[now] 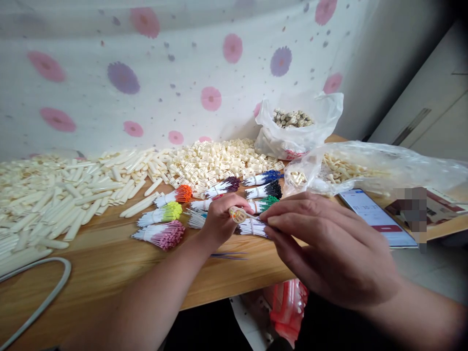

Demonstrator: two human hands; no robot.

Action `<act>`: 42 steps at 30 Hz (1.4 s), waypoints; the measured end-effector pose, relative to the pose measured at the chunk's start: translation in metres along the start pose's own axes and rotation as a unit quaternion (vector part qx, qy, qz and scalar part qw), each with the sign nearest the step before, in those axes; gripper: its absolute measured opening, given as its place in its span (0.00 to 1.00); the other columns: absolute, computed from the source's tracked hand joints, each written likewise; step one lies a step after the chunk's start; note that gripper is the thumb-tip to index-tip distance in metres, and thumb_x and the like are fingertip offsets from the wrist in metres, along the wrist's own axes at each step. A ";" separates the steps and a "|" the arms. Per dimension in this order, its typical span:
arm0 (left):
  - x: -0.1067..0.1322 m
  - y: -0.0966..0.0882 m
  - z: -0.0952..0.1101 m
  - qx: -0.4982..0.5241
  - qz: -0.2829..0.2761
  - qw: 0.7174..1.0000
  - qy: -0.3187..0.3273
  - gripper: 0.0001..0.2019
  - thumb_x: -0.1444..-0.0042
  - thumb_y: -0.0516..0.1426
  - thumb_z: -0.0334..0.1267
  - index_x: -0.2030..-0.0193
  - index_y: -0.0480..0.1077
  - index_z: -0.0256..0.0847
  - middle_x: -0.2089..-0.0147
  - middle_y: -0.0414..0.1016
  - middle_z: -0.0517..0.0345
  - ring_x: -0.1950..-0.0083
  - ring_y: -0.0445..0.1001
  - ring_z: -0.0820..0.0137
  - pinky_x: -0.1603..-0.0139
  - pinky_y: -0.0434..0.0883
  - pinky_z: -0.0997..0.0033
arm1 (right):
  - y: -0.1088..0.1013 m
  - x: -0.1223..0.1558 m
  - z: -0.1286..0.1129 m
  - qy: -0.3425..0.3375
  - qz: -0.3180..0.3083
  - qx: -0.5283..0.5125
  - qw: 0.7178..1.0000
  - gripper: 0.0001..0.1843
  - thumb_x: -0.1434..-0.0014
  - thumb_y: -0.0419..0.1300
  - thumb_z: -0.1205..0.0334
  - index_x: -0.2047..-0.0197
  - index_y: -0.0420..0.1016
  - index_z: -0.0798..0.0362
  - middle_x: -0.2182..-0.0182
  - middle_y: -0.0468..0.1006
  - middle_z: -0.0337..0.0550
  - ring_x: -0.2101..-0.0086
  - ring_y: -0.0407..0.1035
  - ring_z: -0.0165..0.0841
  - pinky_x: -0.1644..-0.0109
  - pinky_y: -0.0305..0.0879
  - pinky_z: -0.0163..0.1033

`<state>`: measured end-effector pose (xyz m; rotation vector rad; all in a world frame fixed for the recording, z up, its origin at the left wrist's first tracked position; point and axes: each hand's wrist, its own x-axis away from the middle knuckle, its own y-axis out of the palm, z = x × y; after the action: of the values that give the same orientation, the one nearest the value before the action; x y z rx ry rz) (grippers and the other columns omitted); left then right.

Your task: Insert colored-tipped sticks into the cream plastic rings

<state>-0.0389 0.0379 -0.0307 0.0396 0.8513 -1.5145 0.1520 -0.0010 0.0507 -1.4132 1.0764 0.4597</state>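
My left hand (222,214) is closed around a cream plastic pen barrel (238,214). The barrel's open slotted end faces me, and small coloured bits show inside it. My right hand (329,239) pinches a thin white pen refill (257,217) between thumb and fingertips, its far end at the barrel's opening. Whether the refill is inside the barrel I cannot tell. Around my left hand lie banded refill bundles with coloured ends: orange (183,193), yellow (171,211), pink (171,235), green (269,202), black (273,189) and blue (272,176).
Long cream barrels (91,195) are heaped on the left, short slotted cream parts (219,158) at the back. Plastic bags (300,139) of small parts stand back right, near a phone (376,219). A white cable (58,282) loops at the left front. A red bag (287,309) hangs below the table edge.
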 end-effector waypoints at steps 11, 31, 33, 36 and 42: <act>-0.002 -0.003 -0.009 -0.064 -0.025 0.994 0.084 0.21 0.46 0.55 0.55 0.56 0.70 0.39 0.62 0.69 0.53 0.59 0.68 0.65 0.58 0.65 0.66 | 0.027 0.012 0.026 0.095 0.008 -0.038 0.995 0.09 0.41 0.55 0.71 0.59 0.73 0.51 0.64 0.76 0.44 0.63 0.71 0.31 0.60 0.70 0.36; 0.001 -0.001 0.002 -0.146 -0.022 0.982 0.116 0.18 0.39 0.49 0.49 0.55 0.71 0.38 0.62 0.68 0.50 0.59 0.69 0.65 0.58 0.68 0.65 | 0.025 0.024 0.041 0.138 0.018 -0.020 0.990 0.05 0.45 0.58 0.72 0.69 0.73 0.53 0.68 0.69 0.42 0.66 0.66 0.31 0.63 0.65 0.38; 0.001 0.000 0.004 -0.155 -0.009 0.981 0.118 0.17 0.40 0.50 0.48 0.56 0.71 0.37 0.63 0.68 0.51 0.60 0.69 0.65 0.60 0.68 0.66 | 0.027 0.024 0.039 0.163 0.031 -0.042 0.985 0.05 0.46 0.59 0.72 0.69 0.73 0.53 0.68 0.69 0.42 0.66 0.66 0.31 0.63 0.65 0.38; 0.001 -0.001 0.005 -0.174 0.012 0.976 0.128 0.15 0.40 0.51 0.47 0.57 0.71 0.39 0.65 0.68 0.53 0.62 0.69 0.67 0.61 0.67 0.68 | 0.031 0.024 0.038 0.207 0.043 -0.080 0.974 0.05 0.46 0.59 0.72 0.70 0.73 0.53 0.69 0.69 0.41 0.66 0.66 0.30 0.62 0.65 0.37; 0.001 -0.001 0.004 -0.207 0.034 0.968 0.137 0.14 0.40 0.52 0.47 0.58 0.72 0.40 0.66 0.67 0.53 0.63 0.67 0.67 0.61 0.67 0.68 | 0.035 0.026 0.040 0.268 0.033 -0.158 0.950 0.06 0.43 0.57 0.66 0.71 0.73 0.52 0.68 0.70 0.42 0.65 0.66 0.32 0.59 0.65 0.40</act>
<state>-0.0384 0.0345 -0.0276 -0.0299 1.3616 -1.2570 0.1492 0.0334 0.0025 -1.8526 1.5395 0.3068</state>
